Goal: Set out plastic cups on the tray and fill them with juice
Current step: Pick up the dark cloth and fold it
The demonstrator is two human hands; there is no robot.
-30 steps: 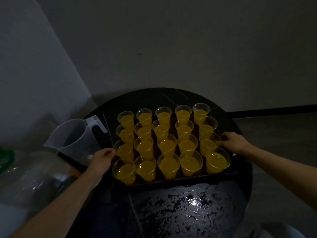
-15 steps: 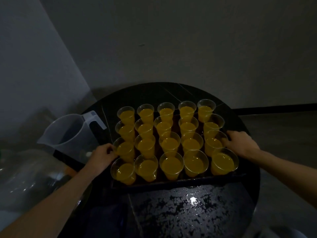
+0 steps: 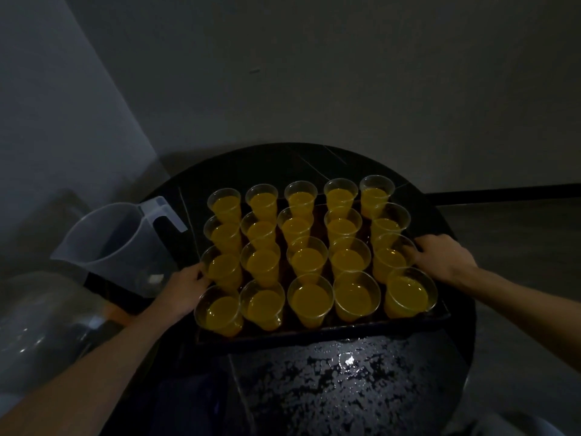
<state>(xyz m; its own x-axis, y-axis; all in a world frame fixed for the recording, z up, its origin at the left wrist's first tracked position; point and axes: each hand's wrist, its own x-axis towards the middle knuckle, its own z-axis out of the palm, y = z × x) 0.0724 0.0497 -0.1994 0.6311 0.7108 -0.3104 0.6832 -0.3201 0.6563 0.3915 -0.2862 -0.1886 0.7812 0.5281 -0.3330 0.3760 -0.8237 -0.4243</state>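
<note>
Just right of the clear jug (image 3: 116, 243), the left hand (image 3: 180, 291) curls round the left edge of the tray (image 3: 314, 336) and the right hand (image 3: 440, 258) clasps its right edge, with the brimming thin cups (image 3: 309, 297) between them probably making the load heavy, sloshy and best carried level by both rims

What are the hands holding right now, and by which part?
The tray: left hand grips its left edge, right hand its right edge, beside the filled cups.
</note>
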